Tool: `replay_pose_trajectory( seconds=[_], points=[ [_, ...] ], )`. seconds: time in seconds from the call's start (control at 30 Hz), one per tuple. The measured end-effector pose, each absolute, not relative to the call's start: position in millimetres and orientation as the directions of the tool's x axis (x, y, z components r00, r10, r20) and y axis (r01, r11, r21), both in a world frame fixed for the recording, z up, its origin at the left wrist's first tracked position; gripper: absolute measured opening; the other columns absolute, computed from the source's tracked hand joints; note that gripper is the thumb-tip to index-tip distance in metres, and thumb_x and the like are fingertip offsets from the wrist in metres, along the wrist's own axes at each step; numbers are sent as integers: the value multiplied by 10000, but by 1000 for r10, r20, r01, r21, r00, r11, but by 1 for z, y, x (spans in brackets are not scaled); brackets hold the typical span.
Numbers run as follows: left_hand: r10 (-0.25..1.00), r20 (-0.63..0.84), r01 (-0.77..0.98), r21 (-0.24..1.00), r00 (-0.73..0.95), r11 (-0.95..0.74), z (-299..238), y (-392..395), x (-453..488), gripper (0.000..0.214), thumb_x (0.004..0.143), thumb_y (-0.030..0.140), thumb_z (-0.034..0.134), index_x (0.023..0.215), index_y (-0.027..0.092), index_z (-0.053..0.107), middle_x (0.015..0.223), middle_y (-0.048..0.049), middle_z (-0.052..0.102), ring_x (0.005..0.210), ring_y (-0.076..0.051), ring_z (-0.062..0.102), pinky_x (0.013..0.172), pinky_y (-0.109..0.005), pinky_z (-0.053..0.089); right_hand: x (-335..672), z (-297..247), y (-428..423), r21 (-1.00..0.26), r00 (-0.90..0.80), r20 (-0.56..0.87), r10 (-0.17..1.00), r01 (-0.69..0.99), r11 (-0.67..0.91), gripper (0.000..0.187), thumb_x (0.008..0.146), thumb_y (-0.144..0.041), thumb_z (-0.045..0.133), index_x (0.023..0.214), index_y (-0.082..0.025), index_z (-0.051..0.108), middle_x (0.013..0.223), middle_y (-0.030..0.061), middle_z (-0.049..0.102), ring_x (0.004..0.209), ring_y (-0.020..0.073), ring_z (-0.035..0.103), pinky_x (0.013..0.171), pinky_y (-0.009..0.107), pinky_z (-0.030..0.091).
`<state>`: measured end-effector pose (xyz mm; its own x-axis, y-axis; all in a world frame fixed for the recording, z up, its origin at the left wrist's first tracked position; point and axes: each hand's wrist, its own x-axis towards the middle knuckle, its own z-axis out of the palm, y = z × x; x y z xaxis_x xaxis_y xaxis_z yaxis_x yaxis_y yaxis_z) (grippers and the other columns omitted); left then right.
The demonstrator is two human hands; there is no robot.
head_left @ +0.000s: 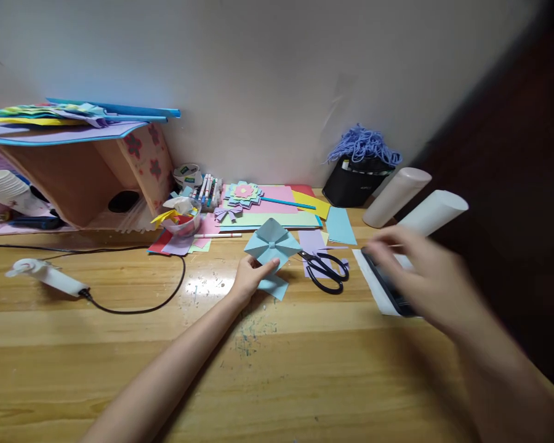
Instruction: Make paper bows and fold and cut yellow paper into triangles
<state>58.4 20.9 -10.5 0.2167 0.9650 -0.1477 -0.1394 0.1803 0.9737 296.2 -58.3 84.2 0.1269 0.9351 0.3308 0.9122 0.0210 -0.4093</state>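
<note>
Pinched in my left hand [248, 278] is a folded light-blue paper piece [272, 237], with creases running out from its small centre. Under that hand a light-blue paper scrap [274, 287] shows. My right hand [425, 277] is raised at the right, smeared by motion, over a dark phone-like object [382, 277] that lies on white paper [368, 282]. Whether its fingers hold anything is unclear. Between the hands, black-handled scissors [325, 271] rest partly on a purple paper sheet [310, 241].
A white glue gun [50, 275] with a black cord lies left, near a patterned box [145, 166]. Along the wall are markers [207, 191], a paper flower [243, 194] and a black holder [353, 184] with blue yarn. Two white cylinders [397, 197] stand right.
</note>
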Motion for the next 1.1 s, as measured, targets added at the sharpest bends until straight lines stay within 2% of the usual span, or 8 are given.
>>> replay_pose_trajectory(
  seconds=[0.17, 0.37, 0.47, 0.57, 0.7, 0.8, 0.9, 1.1],
  points=[
    [964, -160, -132, 973, 213, 191, -11, 22, 58, 384, 590, 400, 756, 812, 110, 637, 751, -53, 656, 639, -133, 558, 578, -232, 401, 293, 26, -31, -356, 118, -72, 990, 924, -137, 152, 736, -270, 563, 839, -160, 543, 890, 93, 606, 806, 218, 580, 688, 301, 434],
    [955, -198, -106, 968, 221, 226, -8, 22, 59, 343, 613, 403, 737, 717, 100, 614, 651, -28, 601, 573, -105, 503, 526, -216, 362, 282, 13, -35, -332, 106, -59, 993, 936, -119, 136, 719, -268, 529, 808, -179, 476, 826, 79, 590, 774, 225, 556, 643, 291, 390],
    [954, -196, -131, 964, 225, 229, -6, 22, 60, 322, 616, 396, 733, 675, 108, 602, 623, -16, 584, 553, -98, 490, 514, -212, 359, 287, 18, -39, -438, 159, -73, 985, 882, -175, 184, 698, -347, 553, 775, -194, 487, 754, 41, 577, 691, 200, 538, 590, 276, 366],
    [951, -194, -175, 955, 240, 238, -5, 22, 60, 312, 622, 394, 728, 698, 118, 604, 634, -13, 597, 564, -104, 513, 554, -221, 396, 292, 23, -42, -695, 181, -161, 970, 678, -241, 180, 674, -335, 563, 764, -193, 498, 691, 3, 542, 623, 155, 507, 568, 259, 367],
    [948, -190, -190, 951, 256, 243, -8, 23, 59, 313, 630, 400, 725, 719, 123, 608, 653, -14, 613, 585, -114, 540, 596, -235, 419, 283, 32, -46, -958, -45, -201, 979, 218, -187, 181, 671, -268, 615, 743, -190, 469, 700, -14, 524, 658, 134, 517, 632, 262, 409],
    [956, -180, -169, 960, 232, 222, -10, 23, 60, 298, 627, 381, 733, 749, 128, 636, 710, -38, 644, 633, -135, 561, 617, -250, 426, 273, 34, -47, -981, -143, -153, 978, -95, -167, 176, 718, -270, 646, 774, -186, 503, 750, 0, 559, 719, 138, 552, 698, 275, 435],
    [964, -120, -153, 975, 238, 160, -10, 21, 59, 270, 634, 355, 729, 789, 139, 687, 805, -82, 669, 732, -184, 590, 671, -292, 445, 267, 30, -47, -947, -140, -143, 980, -269, -177, 165, 750, -288, 652, 804, -183, 535, 734, -3, 581, 647, 110, 551, 624, 236, 435],
    [934, 206, -145, 975, 291, -169, -6, 20, 55, 143, 621, 265, 736, 758, 224, 746, 1120, -97, 603, 1062, -249, 522, 929, -370, 399, 254, 16, -50, -934, -99, -228, 969, -257, -246, 324, 759, -470, 623, 713, -165, 526, 740, 59, 666, 514, 98, 543, 494, 217, 414]
  ],
)
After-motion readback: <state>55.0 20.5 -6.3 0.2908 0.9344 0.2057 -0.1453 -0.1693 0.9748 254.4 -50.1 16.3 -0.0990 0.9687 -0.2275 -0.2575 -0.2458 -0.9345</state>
